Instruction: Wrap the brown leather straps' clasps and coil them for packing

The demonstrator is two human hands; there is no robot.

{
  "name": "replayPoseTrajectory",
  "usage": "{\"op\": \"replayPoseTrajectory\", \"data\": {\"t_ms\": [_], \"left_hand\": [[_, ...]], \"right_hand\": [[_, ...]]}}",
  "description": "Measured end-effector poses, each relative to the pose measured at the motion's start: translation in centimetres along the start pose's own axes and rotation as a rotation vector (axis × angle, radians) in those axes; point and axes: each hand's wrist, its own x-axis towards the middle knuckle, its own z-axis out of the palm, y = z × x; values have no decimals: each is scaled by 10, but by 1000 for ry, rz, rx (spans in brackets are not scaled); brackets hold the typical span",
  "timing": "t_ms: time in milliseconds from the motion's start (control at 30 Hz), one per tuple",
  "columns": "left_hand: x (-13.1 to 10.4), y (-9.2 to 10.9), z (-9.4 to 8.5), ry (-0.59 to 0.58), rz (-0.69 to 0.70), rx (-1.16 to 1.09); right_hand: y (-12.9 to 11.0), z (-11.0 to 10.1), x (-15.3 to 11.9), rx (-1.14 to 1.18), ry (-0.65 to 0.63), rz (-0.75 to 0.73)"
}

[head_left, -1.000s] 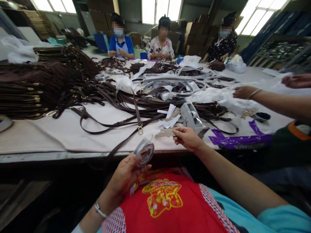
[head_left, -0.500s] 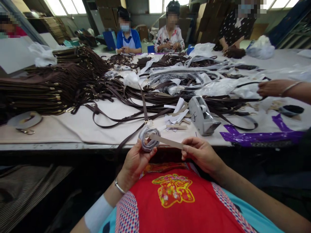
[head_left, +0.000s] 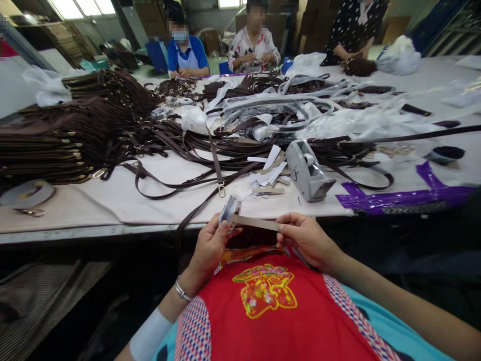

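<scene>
My left hand [head_left: 211, 243] is closed on a coiled strap in a greyish wrapping [head_left: 230, 209], held edge-on just past the table's front edge. A flat beige strip [head_left: 257, 223] stretches from the coil to my right hand [head_left: 300, 235], which pinches its right end between thumb and fingers. The strip's left end touches the coil near my left thumb. Behind the coil, a brown strap with a gold clasp [head_left: 221, 189] lies on the table. White and beige paper strips [head_left: 271, 173] lie beside a grey tape dispenser [head_left: 308, 173].
Stacked brown straps [head_left: 41, 155] fill the left of the table [head_left: 90, 205], near a roll of tape [head_left: 28, 194]. Plastic-wrapped straps [head_left: 278, 108] cover the middle. Purple tape [head_left: 409, 198] marks the right front edge. Several people sit or stand across the table.
The coil has turned from facing the camera to edge-on in my left hand. Another person's hand at the right has left the view. The camera view has shifted slightly.
</scene>
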Motion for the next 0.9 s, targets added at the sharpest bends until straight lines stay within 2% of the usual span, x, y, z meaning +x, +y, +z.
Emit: {"op": "replayPoseTrajectory", "data": {"t_ms": [167, 333, 467, 533, 667, 800, 900], "left_hand": [[0, -3, -1, -2, -7, 55], [0, -6, 2, 0, -31, 74], [-1, -6, 7, 66, -84, -8], [-2, -7, 10, 57, -114, -48], [-4, -11, 15, 9, -156, -69], [-5, -14, 18, -25, -220, -110], [-5, -14, 17, -42, -237, -118]], "right_hand": [[-2, 3, -2, 8, -21, -13], [0, 4, -2, 55, -124, -1], [10, 2, 5, 57, -189, 81], [15, 0, 8, 39, -223, 132], [21, 0, 15, -59, -300, 171], [24, 4, 22, -257, -398, 86], [26, 7, 28, -442, -416, 12]]}}
